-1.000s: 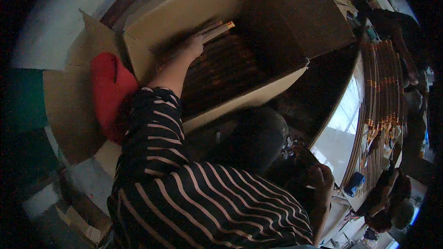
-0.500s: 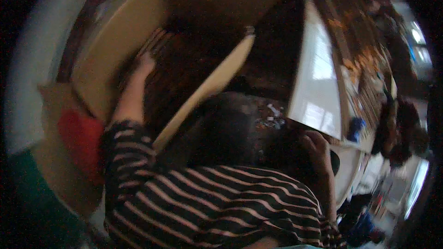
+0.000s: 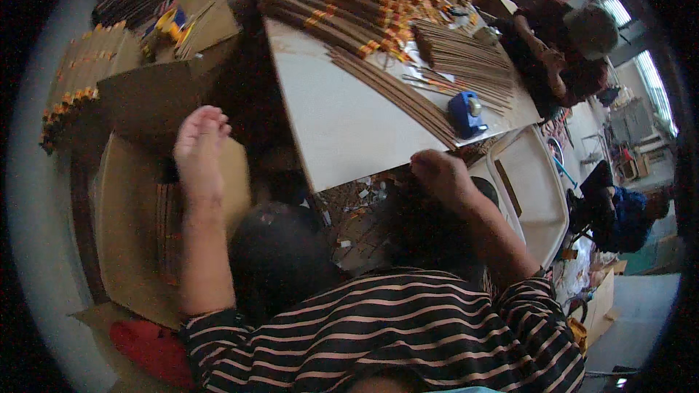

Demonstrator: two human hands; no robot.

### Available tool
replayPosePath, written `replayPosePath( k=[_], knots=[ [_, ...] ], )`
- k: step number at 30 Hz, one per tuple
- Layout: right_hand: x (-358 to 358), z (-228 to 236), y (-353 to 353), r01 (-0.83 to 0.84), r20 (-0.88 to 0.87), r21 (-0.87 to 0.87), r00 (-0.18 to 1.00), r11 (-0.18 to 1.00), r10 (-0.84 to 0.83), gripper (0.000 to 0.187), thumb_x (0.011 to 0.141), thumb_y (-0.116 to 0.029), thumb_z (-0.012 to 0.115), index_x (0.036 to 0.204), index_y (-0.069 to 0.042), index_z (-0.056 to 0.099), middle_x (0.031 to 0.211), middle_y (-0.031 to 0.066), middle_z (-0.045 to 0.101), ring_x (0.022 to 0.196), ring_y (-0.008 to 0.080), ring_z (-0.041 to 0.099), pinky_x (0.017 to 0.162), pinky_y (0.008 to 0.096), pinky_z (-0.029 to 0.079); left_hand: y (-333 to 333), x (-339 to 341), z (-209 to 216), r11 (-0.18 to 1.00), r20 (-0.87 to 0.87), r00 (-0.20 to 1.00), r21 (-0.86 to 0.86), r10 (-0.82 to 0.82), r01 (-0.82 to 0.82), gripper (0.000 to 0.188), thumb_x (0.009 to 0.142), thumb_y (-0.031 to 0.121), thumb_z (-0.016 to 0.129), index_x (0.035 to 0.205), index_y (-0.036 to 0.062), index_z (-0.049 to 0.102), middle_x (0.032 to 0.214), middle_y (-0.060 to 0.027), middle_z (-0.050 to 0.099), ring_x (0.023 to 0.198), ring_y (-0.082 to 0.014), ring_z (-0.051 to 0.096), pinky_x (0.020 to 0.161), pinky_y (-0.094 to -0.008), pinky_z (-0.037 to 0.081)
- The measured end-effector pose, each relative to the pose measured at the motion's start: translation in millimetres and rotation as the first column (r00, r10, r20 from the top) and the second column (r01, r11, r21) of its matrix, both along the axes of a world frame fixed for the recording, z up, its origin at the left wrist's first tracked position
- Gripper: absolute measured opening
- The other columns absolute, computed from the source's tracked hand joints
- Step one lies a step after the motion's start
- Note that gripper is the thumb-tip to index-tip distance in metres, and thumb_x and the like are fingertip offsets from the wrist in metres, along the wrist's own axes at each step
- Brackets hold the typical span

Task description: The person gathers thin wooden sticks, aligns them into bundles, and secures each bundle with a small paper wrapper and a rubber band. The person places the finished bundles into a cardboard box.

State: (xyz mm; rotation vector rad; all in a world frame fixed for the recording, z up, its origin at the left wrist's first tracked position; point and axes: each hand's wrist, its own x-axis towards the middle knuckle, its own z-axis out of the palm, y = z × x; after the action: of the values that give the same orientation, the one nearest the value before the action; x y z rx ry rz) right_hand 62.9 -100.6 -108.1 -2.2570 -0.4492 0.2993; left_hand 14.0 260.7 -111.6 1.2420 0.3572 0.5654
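Note:
My left hand [image 3: 202,145] is raised over the side of an open cardboard box [image 3: 127,211] on the left. Its fingers are bent and close together, with nothing visible in them. Several long brown sticks [image 3: 169,229] lie inside the box. My right hand [image 3: 444,177] hovers by the near edge of the white table [image 3: 338,127], its fingers curled in and nothing showing from them. Beyond it, a loose row of thin brown sticks [image 3: 397,96] lies across the tabletop beside a blue tape dispenser [image 3: 467,114].
Bundles of brown sticks with orange-yellow bands [image 3: 338,0] cover the table's far part. More bundles [image 3: 91,76] stand at the far left. Another person [image 3: 553,58] sits at the table's right. A white plastic chair [image 3: 542,189] stands near my right arm. Scraps [image 3: 357,211] litter the floor.
My view has swung, so the table and its bundles now show fully. My left hand has come up out of the box, its spread fingers now bent together. My right hand is near the table edge.

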Motion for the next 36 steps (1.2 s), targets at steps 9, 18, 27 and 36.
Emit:
replayPosePath(
  k=[9,18,27,36],
  knots=[
    [165.6,8.2,-150.4,0.278,0.476,-0.218,0.867,0.936,-0.147,0.017,0.079,-0.014,0.059,0.090,-0.001,0.061,0.084,0.0141,0.064,0.079,0.0297,0.062,0.070,0.0352,0.048,-151.9,64.6,11.8,0.819,0.053,0.920,-0.438,-0.388,0.370,0.017,0.083,0.003,0.049,0.099,-0.0018,0.049,0.095,-0.0143,0.057,0.087,-0.0223,0.056,0.081,-0.0359,0.048],
    [307.8,-26.6,-183.5,0.125,0.457,-0.661,0.849,0.740,0.265,0.057,0.074,-0.014,0.059,0.127,-0.008,0.038,0.129,0.0141,0.040,0.118,0.0318,0.038,0.097,0.0385,0.034,-192.9,120.1,-23.1,0.845,-0.127,0.910,-0.438,-0.395,0.306,0.016,0.083,0.004,0.048,0.098,-0.0020,0.048,0.092,-0.0150,0.057,0.081,-0.0214,0.058,0.076,-0.0339,0.050],
    [331.5,-24.6,-160.9,0.065,0.393,-0.781,0.824,0.621,0.409,0.043,0.075,-0.020,0.058,0.113,-0.006,0.045,0.117,0.0154,0.048,0.108,0.0349,0.044,0.093,0.0430,0.036,-192.0,136.4,-32.9,0.846,-0.190,0.877,-0.416,-0.441,0.335,0.014,0.084,0.006,0.048,0.097,-0.0007,0.049,0.089,-0.0135,0.058,0.078,-0.0202,0.058,0.074,-0.0325,0.050],
    [340.5,-29.0,-184.7,-0.094,0.425,-0.685,0.754,0.722,0.501,0.034,0.071,-0.011,0.058,0.104,-0.006,0.050,0.106,0.0163,0.051,0.100,0.0365,0.048,0.082,0.0435,0.042,-187.4,135.0,-37.7,0.848,-0.207,0.863,-0.390,-0.461,0.359,0.014,0.085,0.007,0.047,0.096,-0.0002,0.049,0.088,-0.0127,0.058,0.077,-0.0191,0.058,0.073,-0.0319,0.050]
  ],
)
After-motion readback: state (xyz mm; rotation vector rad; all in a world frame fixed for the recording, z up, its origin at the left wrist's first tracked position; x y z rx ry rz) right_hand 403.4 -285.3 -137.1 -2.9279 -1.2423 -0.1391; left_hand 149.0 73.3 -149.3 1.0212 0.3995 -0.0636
